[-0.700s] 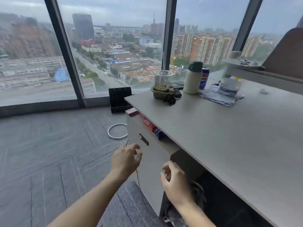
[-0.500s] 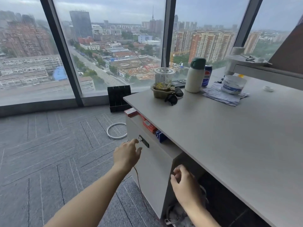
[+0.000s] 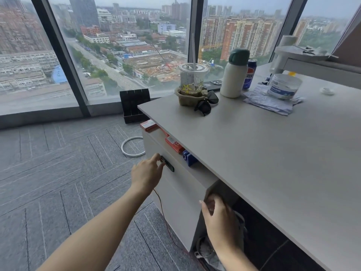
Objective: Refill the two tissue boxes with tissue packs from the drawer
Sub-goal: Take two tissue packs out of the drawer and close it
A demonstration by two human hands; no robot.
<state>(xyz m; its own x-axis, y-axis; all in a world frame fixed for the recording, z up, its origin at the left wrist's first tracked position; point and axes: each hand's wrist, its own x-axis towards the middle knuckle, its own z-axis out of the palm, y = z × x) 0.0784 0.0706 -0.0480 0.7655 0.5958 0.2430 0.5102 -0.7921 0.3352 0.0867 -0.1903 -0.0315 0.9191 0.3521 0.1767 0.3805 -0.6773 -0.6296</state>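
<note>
left hand | my fingers touch the drawer handle; grip unclear | right hand | fingers loosely curled; empty; below table edge

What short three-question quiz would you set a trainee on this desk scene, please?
1. True or false: the left hand is lifting the white bottle.
2. Multiple choice: the blue can stands A) beside the white bottle on the desk, B) on the carpet, C) inside the plastic cup.
3. Short answer: what have the left hand's fingertips reached?

Key
1. False: the bottle stands untouched on the desk.
2. A.
3. The small dark fitting on the front of the drawer unit.
</note>
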